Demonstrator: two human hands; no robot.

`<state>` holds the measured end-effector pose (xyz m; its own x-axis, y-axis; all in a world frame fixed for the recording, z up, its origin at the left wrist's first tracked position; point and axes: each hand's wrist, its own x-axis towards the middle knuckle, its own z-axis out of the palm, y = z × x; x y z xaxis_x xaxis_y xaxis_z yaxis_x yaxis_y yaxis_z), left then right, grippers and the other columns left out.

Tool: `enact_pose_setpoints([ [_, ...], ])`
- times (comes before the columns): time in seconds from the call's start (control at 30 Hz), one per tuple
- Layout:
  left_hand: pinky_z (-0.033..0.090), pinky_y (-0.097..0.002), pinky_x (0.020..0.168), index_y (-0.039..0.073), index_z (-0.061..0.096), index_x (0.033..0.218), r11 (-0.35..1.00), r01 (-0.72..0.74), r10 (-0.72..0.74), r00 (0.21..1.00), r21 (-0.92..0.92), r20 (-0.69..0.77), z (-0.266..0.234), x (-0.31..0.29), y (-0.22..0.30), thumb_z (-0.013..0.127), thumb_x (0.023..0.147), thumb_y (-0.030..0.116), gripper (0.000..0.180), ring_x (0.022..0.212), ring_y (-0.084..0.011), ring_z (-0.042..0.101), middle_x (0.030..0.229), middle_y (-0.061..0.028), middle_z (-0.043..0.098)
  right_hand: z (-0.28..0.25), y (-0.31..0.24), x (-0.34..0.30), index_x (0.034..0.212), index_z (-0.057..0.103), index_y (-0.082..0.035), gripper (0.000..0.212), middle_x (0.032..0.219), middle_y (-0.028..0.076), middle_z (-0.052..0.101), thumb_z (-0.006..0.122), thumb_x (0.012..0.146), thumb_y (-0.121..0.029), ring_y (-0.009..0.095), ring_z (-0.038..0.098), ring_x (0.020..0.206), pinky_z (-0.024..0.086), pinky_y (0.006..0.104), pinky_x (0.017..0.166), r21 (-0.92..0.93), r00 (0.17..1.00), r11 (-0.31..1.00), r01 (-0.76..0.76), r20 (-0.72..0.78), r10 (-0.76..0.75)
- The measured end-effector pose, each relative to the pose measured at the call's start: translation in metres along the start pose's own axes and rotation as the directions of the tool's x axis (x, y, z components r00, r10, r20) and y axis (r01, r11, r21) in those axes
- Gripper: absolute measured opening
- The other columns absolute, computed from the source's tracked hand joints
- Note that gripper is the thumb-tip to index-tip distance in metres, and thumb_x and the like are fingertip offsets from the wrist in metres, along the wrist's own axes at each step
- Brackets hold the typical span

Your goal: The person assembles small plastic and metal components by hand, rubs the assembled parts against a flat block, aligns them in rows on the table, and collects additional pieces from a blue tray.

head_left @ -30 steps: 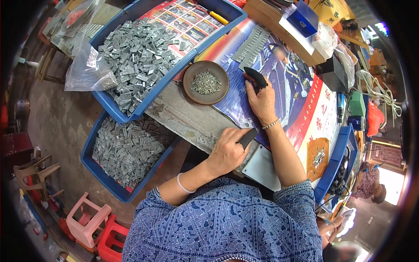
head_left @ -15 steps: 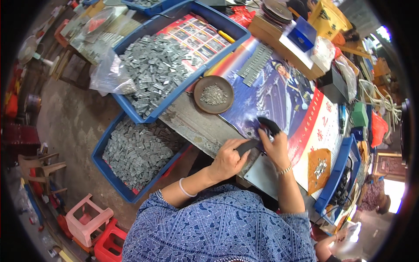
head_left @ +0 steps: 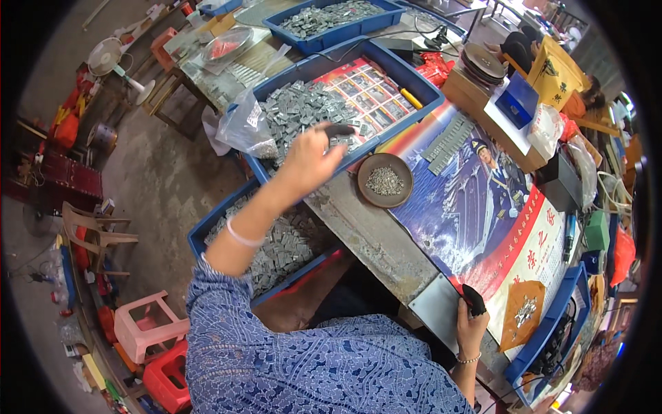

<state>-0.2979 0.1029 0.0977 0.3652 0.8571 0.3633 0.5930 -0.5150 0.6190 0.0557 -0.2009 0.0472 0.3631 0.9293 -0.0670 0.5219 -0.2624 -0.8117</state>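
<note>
My left hand [head_left: 308, 165] is stretched over the large blue tray [head_left: 256, 165], which holds a heap of small grey metal pieces [head_left: 301, 108]. Its index finger, in a black finger cover [head_left: 339, 130], points out to the right with the thumb apart below, and nothing shows between them. My right hand [head_left: 472, 326] is closed beside the flat grey plate [head_left: 436, 310] at the table's near edge. A black cover [head_left: 474, 301] sits on its index finger, close to the thumb. Whatever those fingers pinch is hidden. Between the hands stands a brown round dish [head_left: 367, 191] of tiny silvery parts [head_left: 385, 181].
A second blue tray [head_left: 202, 231] of grey pieces sits lower, under my left arm. Strips of grey pieces [head_left: 449, 143] lie on the poster [head_left: 441, 207]. Brown paper [head_left: 512, 330] with small metal parts and a blue bin [head_left: 578, 290] are at right. Stools [head_left: 150, 324] stand lower left.
My hands have moved apart from close together over the table. The left reached up and left to the large tray; the right drew down and right to the plate. The view has shifted.
</note>
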Motion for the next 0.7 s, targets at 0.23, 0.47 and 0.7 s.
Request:
enact_pose_setpoints([
  [0.23, 0.047, -0.0498, 0.098, -0.005, 0.067, 0.102, 0.867, -0.043, -0.064, 0.978, 0.496, 0.197, 0.005, 0.032, -0.082, 0.074, 0.084, 0.026, 0.036, 0.114, -0.0419, 0.059, 0.125, -0.0253, 0.061, 0.017, -0.063, 0.054, 0.113, 0.068, 0.004, 0.022, 0.107, 0.012, 0.072, 0.062, 0.092, 0.0, 0.019, 0.068, 0.098, 0.051, 0.0301, 0.09, 0.041, 0.979, 0.982, 0.186, 0.076, -0.189],
  [0.47, 0.035, -0.0571, 0.111, -0.009, 0.067, 0.089, 0.938, -0.083, 0.093, 0.996, 0.335, -0.015, 0.01, -0.04, -0.016, 0.072, 0.089, 0.03, 0.04, 0.13, -0.0438, 0.05, 0.136, -0.0292, 0.055, 0.111, -0.2, 0.212, 0.119, 0.066, -0.003, 0.03, 0.11, 0.018, 0.068, 0.064, 0.089, -0.003, 0.035, 0.067, 0.102, 0.051, 0.0389, 0.09, 0.127, 0.645, 0.71, 0.693, 0.33, -0.689],
  [0.7, 0.036, -0.0582, 0.109, -0.01, 0.069, 0.083, 0.948, 0.028, -0.015, 0.999, 0.317, -0.046, 0.015, -0.049, 0.004, 0.077, 0.083, 0.026, 0.037, 0.131, -0.042, 0.049, 0.137, -0.0276, 0.054, 0.268, -0.237, 0.372, 0.118, 0.065, -0.002, 0.031, 0.113, 0.024, 0.065, 0.062, 0.092, -0.018, 0.042, 0.062, 0.104, 0.05, 0.0472, 0.092, -0.045, 0.426, 0.51, 0.859, 0.616, -0.663],
])
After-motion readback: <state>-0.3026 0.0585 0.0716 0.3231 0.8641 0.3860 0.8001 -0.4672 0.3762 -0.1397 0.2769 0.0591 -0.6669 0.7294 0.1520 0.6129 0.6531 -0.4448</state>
